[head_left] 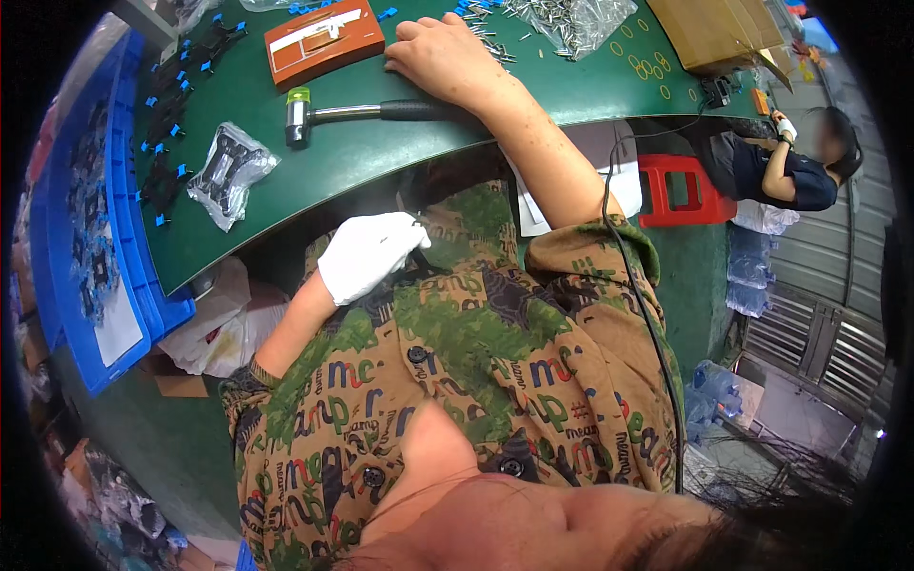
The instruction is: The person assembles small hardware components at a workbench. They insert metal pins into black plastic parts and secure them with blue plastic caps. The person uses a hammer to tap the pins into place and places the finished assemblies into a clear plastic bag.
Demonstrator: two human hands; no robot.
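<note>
My left hand (371,255), in a white glove, is in front of my body below the table edge. Its fingers are pinched together by a small dark piece (425,264) that I cannot make out. My bare right hand (443,59) rests on the green table (381,157), fingers curled down and tips hidden. Beside it lie an orange-red box (324,43) with a white tool picture and the black handle of a hammer (381,111) with a yellow-green face. Metal pins (562,24) and small blue pieces are heaped just past this hand.
On the left, a bagged black part (233,176) lies near black parts with blue clips (181,100). A blue crate (114,228) stands beside the table. Yellow rings (650,68) and a cardboard box (709,33) are at right. A black cable (640,276) crosses my right sleeve. Another person (795,167) sits beyond a red stool (685,190).
</note>
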